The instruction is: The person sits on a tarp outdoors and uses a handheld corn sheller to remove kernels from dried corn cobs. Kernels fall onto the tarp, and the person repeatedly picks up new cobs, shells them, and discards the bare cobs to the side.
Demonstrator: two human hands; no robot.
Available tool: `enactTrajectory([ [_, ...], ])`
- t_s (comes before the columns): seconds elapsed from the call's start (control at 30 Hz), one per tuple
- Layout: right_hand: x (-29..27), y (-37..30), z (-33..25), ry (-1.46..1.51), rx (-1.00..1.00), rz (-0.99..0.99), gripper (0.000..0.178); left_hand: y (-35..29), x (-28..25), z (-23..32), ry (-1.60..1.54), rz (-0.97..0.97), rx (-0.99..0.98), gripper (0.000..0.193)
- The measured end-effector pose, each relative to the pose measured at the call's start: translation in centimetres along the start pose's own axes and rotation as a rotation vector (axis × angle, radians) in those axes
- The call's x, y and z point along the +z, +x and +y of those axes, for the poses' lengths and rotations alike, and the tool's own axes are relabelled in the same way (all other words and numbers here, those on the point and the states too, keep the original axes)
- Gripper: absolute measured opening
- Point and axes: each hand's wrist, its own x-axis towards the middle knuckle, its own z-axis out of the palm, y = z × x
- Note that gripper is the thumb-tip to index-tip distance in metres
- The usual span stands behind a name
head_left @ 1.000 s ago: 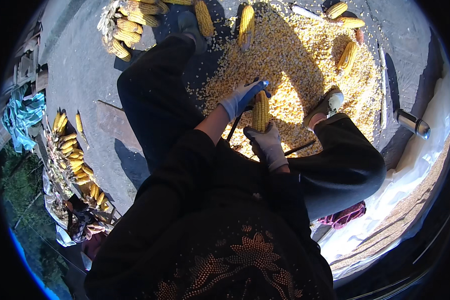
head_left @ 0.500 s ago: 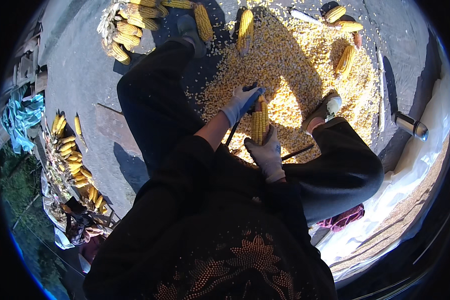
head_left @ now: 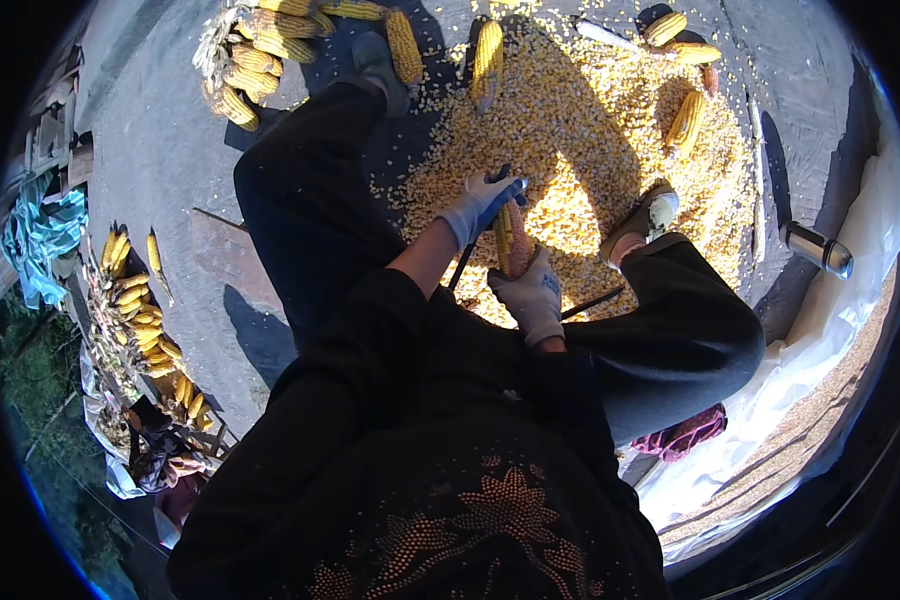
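Observation:
A corn cob (head_left: 513, 240) is held between my legs, over the heap of loose kernels (head_left: 570, 130). Part of it still bears yellow kernels; a pinkish, bare-looking strip shows along its side. My left hand (head_left: 480, 204), in a grey glove with a dark blue palm, closes on the cob's far end. At the near end, my gloved right hand (head_left: 530, 295) is wrapped round it. A thin dark bar (head_left: 592, 303) shows beside my right hand; I cannot make out what it belongs to.
Whole cobs (head_left: 486, 62) lie on and around the kernels, with more cobs (head_left: 255, 60) piled far left and others (head_left: 142, 315) at the left. A shiny metal flask (head_left: 818, 250) lies at the right by white plastic sheeting (head_left: 820, 320). My shoe (head_left: 654, 214) rests on the kernels.
The cob has turned in my hands, so its pinkish side faces up where yellow kernels showed before. Both hands keep nearly the same place.

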Motion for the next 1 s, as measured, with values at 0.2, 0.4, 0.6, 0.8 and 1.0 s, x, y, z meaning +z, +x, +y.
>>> enactTrajectory([
  [0.2,0.7,0.0,-0.5,-0.318,-0.176,0.282,0.064,0.0,1.1,0.2,0.347,0.147,0.072,0.024],
  [0.4,0.7,-0.4,2.9,0.671,-0.004,-0.154,0.058,-1.8,0.5,0.3,0.022,-0.035,0.137,0.037],
  [0.6,0.0,-0.4,-0.1,-0.172,-0.065,0.106,0.076,-2.2,0.5,1.5,0.266,0.038,-0.004,0.04],
  [0.8,1.2,-0.7,2.2,1.175,0.013,-0.284,0.034,2.1,0.0,-1.5,0.18,0.044,0.219,0.03],
  [1.0,-1.0,-2.4,0.4,1.429,-0.055,-0.368,0.028,1.7,-1.7,-1.1,0.083,0.062,0.21,0.042],
])
